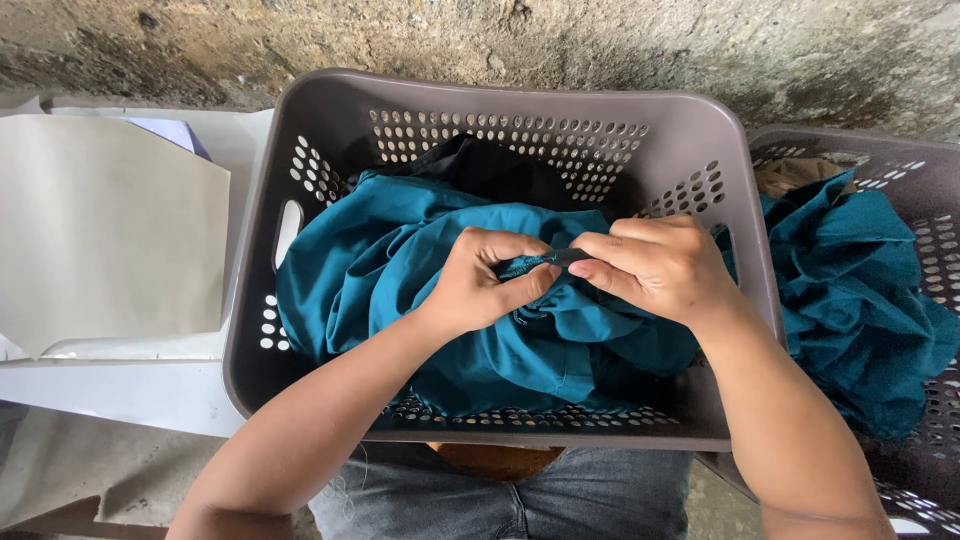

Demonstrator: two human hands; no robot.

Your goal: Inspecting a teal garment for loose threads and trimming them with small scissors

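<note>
A grey perforated laundry basket (pixel 330 110) rests in front of me, over my lap. Inside lies a crumpled teal garment (pixel 380 260) with a dark cloth (pixel 480 165) behind it. My left hand (pixel 480 285) and my right hand (pixel 655 265) meet over the middle of the basket. Both pinch a small fold of the teal garment between thumb and fingers. The fabric between the fingertips is partly hidden by them.
A second grey basket (pixel 930 200) at the right holds more teal cloth (pixel 850 290) and a tan piece (pixel 790 172). A white sheet (pixel 100 230) lies on a pale surface at the left. A rough concrete wall (pixel 500 40) runs behind. My jeans (pixel 500 495) show below.
</note>
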